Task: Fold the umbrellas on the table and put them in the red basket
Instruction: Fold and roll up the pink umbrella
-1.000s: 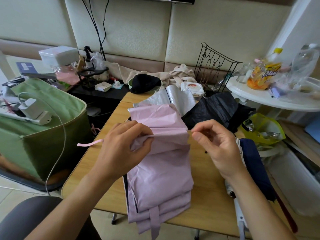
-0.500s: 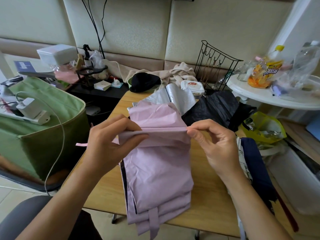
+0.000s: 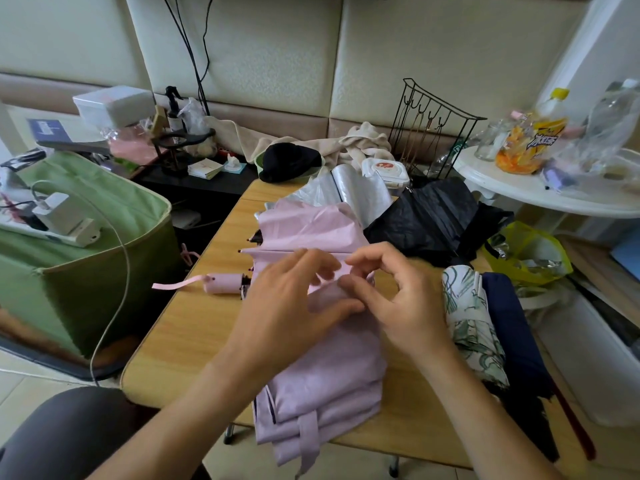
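Padded cream wall panels behind, clutter on every side, and at the centre a small wooden desk (image 3: pixel 194 327) carrying the whole job; no red basket shows anywhere in view, only a green fabric bin (image 3: pixel 104 244) off to the left. Front and centre lies the pink umbrella (image 3: pixel 325 368), its canopy draped down over the near edge of the desk, its stubby pink handle (image 3: pixel 223 283) pointing left with a strap trailing out; behind it a silver umbrella (image 3: pixel 353 192) and a black umbrella (image 3: pixel 433 216) sit half collapsed, and to the right a leaf-print umbrella (image 3: pixel 467 317) lies just beside a navy one (image 3: pixel 512 327).

That pink cloth looks thin, light and slippery, floppy between thin stiff ribs whose dark tips poke out at the left; I'd say it wants taking by a pleat edge close to a rib, not by loose cloth, which would slide and bunch; the ribs likely bend if forced.

Both hands meet over the middle of the canopy; left hand (image 3: pixel 294 306) comes in palm down, fingers curled, thumb under a fold, pinching the fabric; right hand (image 3: pixel 391 299) faces it, fingertips drawn together on the same pleat, wrist cocked; forearms reach in from the bottom of the view.
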